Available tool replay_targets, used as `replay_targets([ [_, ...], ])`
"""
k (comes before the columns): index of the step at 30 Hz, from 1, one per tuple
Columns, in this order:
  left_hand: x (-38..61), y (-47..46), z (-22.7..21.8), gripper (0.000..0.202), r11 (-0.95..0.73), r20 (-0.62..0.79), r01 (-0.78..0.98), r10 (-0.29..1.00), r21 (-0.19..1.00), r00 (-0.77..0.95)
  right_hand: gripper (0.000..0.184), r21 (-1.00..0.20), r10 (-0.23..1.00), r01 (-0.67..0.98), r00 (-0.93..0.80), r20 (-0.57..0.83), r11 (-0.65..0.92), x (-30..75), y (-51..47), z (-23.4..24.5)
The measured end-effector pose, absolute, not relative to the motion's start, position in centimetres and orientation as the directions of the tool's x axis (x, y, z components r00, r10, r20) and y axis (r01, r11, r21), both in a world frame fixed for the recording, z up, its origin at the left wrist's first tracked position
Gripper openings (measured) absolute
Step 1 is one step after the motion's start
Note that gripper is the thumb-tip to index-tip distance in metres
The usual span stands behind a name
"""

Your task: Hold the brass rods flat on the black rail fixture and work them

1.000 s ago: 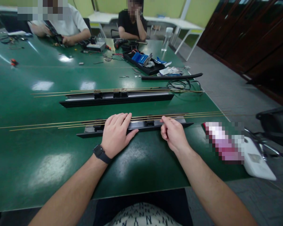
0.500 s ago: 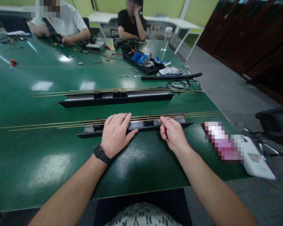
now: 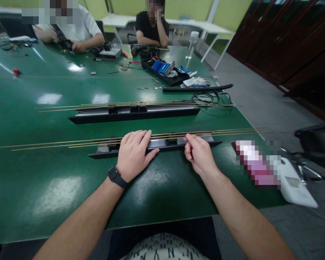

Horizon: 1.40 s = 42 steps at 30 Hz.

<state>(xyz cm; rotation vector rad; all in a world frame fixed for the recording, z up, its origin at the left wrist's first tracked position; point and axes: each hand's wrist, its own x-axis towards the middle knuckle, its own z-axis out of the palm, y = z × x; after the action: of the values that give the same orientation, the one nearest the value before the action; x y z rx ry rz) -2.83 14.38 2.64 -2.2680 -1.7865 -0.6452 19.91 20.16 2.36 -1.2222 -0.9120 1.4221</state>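
Across the table in front of me lies a black-edged metal rail [image 3: 165, 145] with small black blocks on it. Several long, thin brass-coloured rods [image 3: 54, 143] run along its top and stick out past both ends. My left hand [image 3: 132, 157], with a dark watch on the wrist, rests palm down over the rail and rods, fingers stretched out and thumb apart. Toward the rail's right end, my right hand [image 3: 199, 153] is closed, thumb and index finger pinched on one of the rods. The other fingers are curled in, and the exact grip point is partly hidden.
A second rail [image 3: 135, 115] with rods lies farther back, near a black cable [image 3: 206, 96] and a black strip [image 3: 197, 88]. A black tray [image 3: 166, 74] holds blue parts. At right are a pink blurred item [image 3: 256, 162] and a white object [image 3: 298, 184]. Two people sit opposite.
My hands hold the same places on the rail and rods. The whole view has shifted very slightly; the rods at left sit a touch farther right.
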Motion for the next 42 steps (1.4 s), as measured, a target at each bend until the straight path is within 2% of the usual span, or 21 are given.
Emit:
replay_targets([
  [32,-2.87,14.4,2.73,0.059,-0.259,0.442,0.961,0.877,0.101,0.19,0.032,-0.959,0.976,-0.18,-0.042,-0.216,-0.22,20.28,20.28,1.97],
  [42,-2.73,14.36,2.8,0.059,-0.259,0.445,0.961,0.875,0.097,0.191,0.028,-0.952,0.976,-0.22,0.006,-0.219,-0.212,19.92,20.07,2.48],
])
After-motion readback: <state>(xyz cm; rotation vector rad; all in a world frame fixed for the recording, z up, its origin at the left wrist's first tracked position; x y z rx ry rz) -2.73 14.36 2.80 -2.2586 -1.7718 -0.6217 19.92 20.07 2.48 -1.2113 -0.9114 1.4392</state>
